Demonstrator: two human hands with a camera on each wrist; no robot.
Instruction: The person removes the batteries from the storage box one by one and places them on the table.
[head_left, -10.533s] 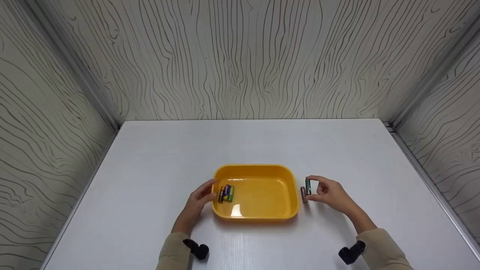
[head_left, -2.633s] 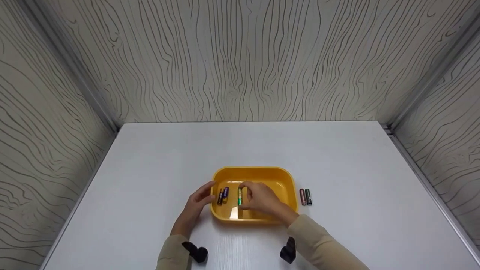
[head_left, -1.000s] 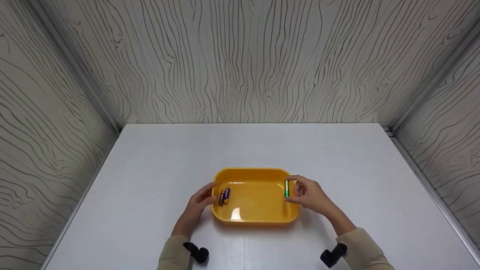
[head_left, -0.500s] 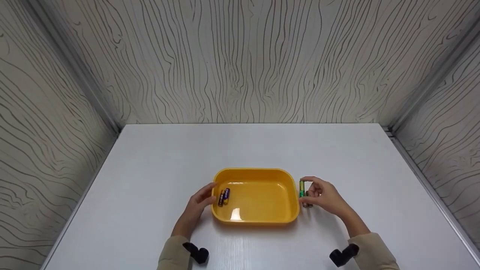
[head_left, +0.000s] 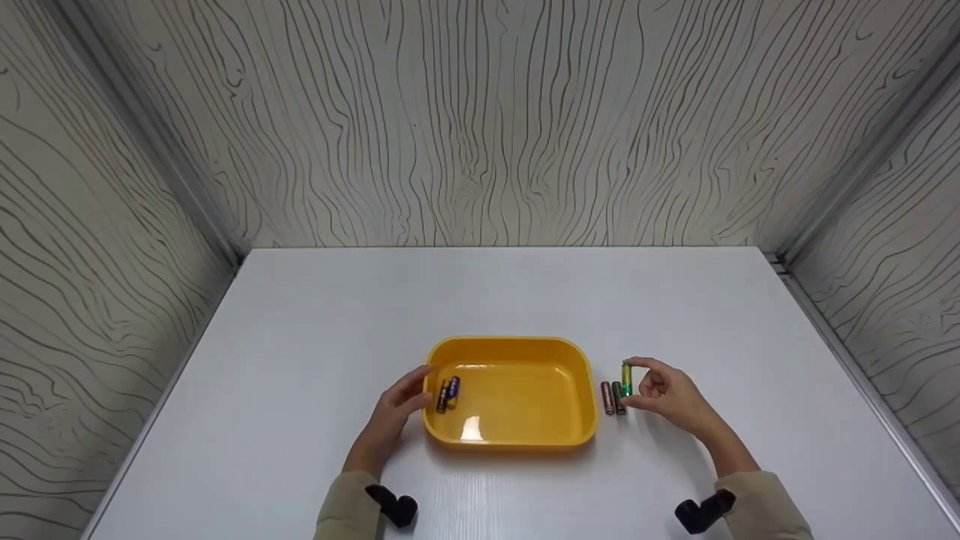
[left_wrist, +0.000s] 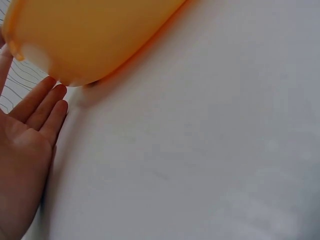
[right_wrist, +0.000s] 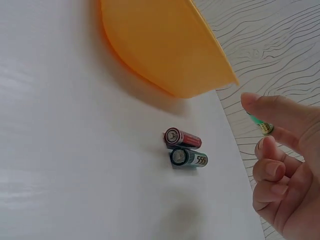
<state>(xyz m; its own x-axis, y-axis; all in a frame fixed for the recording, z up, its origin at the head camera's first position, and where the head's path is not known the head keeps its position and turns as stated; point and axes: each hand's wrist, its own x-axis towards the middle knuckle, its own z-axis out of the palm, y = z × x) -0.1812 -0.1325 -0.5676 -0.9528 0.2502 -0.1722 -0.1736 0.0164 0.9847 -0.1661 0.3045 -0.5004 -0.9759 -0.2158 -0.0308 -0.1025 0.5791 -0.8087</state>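
Note:
My right hand [head_left: 667,397] pinches a green-and-yellow battery [head_left: 627,379] by its ends between thumb and forefinger, upright-looking from the head view, to the right of the other batteries. Beside it on the table lie a red battery [head_left: 607,398] and a dark green battery [head_left: 619,397], side by side. My left hand [head_left: 395,401] touches the left rim of a yellow tray [head_left: 517,444], its fingers fairly straight in the left wrist view. Inside the tray, near that hand, lie a black battery [head_left: 442,396] and a purple battery [head_left: 454,391]. In the right wrist view the thumb partly hides the pinched battery.
The white table [head_left: 337,300] carries the tray and batteries. Patterned panels [head_left: 480,127] stand behind and at both sides. A black wrist camera [head_left: 397,506] is strapped to each sleeve.
My right hand has lifted the green-and-yellow battery out of the tray and carried it rightward, past the red and dark green batteries. My left hand has stayed at the tray's rim.

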